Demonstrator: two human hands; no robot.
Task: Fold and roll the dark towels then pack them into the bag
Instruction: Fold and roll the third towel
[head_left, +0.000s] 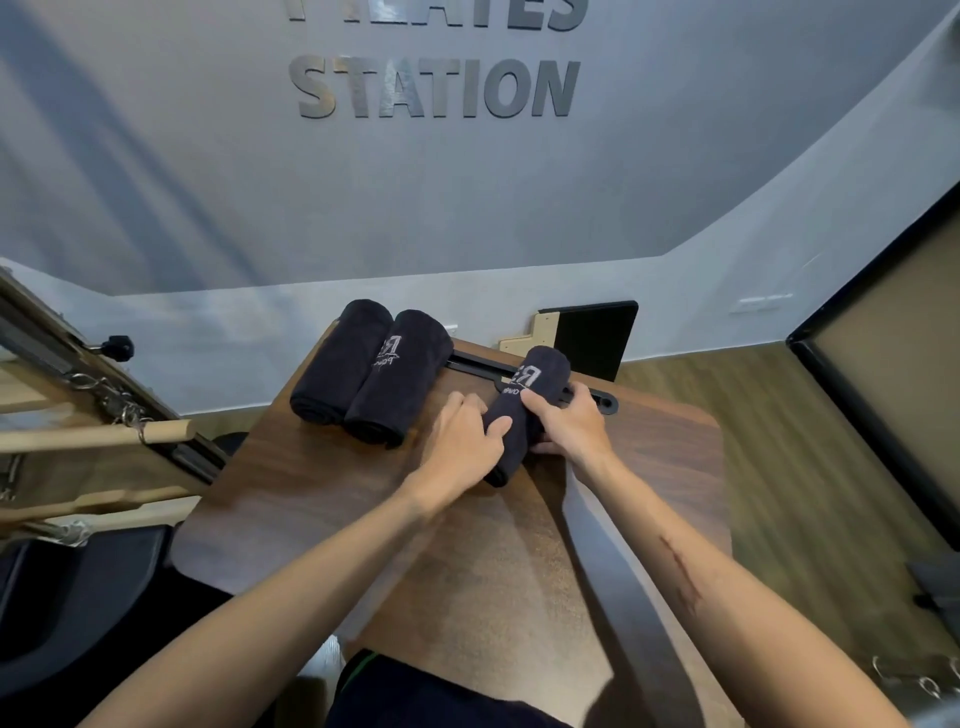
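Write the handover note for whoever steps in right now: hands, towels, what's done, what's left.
Left hand: fingers curled over the third rolled towel, mid-table.
Right hand: grips the same roll from its other side.
Two finished rolled towels lie side by side, touching, at the far left of the wooden table.
Done: two rolls finished; third looks fully rolled.
Left: set the third down, pack all three. No bag in view.

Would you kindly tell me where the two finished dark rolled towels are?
In the head view, the two dark rolled towels lie side by side, touching, at the brown wooden table's far left corner.
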